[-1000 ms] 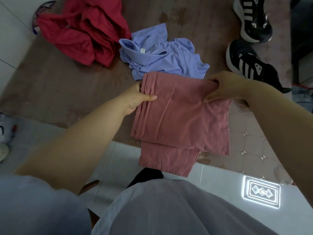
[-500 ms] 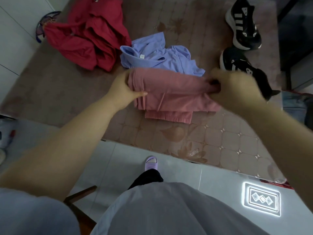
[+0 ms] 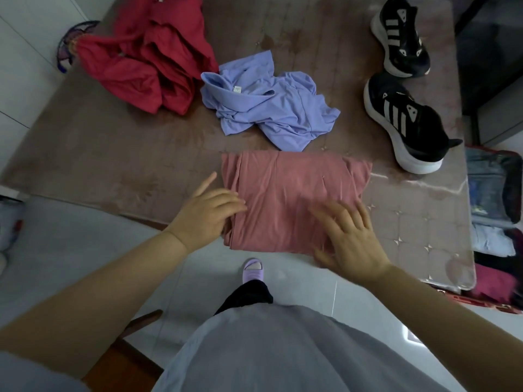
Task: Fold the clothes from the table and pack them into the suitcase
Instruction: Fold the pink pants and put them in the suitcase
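- The table [image 3: 113, 165] is spread under both hands and carries all the loose clothing. Bare surface is left out beyond the left hand's knuckles.
- The suitcase [image 3: 486, 302] is seen lying open past the outer side of the right hand, beyond the table's edge. Clothes are already laid inside it, so it is judged to be placed for a short carry.
- A red garment [image 3: 147, 69] is heaped far ahead of the left hand, crumpled and not yet folded.
- A blue shirt [image 3: 268, 108] is bunched ahead of both hands, just beyond the far edge of the folded piece. It is likely the next piece to be taken.
- The pink garment [image 3: 288, 193] is laid flat between the hands as a folded rectangle, at the near edge of the table for an easy reach.
- Two black shoes [image 3: 407, 120] are stood well ahead of the right hand.
- The right hand [image 3: 351, 236] is spread wide and released over the garment's near corner, seemingly to flatten the fold. Contact cannot be told through the blur.
- The left hand [image 3: 206, 216] is rested on the garment's edge with relaxed fingers, and nothing is grasped. The fabric is judged to be steadied there.
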`<control>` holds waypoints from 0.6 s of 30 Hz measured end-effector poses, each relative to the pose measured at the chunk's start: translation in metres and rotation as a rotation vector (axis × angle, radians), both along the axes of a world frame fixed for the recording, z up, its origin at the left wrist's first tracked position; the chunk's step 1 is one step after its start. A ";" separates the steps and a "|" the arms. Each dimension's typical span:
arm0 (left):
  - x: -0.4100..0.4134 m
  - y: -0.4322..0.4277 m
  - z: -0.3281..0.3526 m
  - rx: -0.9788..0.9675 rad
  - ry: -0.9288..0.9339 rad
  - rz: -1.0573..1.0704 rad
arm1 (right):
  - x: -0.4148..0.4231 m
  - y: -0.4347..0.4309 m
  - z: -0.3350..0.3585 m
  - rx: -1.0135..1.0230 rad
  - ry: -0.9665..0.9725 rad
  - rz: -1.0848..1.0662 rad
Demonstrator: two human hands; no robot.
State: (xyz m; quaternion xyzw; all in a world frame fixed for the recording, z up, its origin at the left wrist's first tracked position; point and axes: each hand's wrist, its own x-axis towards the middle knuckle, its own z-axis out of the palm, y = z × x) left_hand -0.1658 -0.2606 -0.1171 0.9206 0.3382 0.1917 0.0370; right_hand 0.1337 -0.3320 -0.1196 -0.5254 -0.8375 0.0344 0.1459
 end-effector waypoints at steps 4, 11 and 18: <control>0.049 0.005 0.020 -0.176 0.036 0.208 | -0.034 0.036 0.007 -0.101 -0.054 -0.117; 0.056 0.002 -0.020 -0.394 0.385 0.462 | -0.040 0.043 -0.025 -0.269 -0.205 -0.141; 0.058 0.008 -0.020 -0.460 0.371 0.445 | -0.038 0.051 -0.027 -0.342 -0.162 -0.130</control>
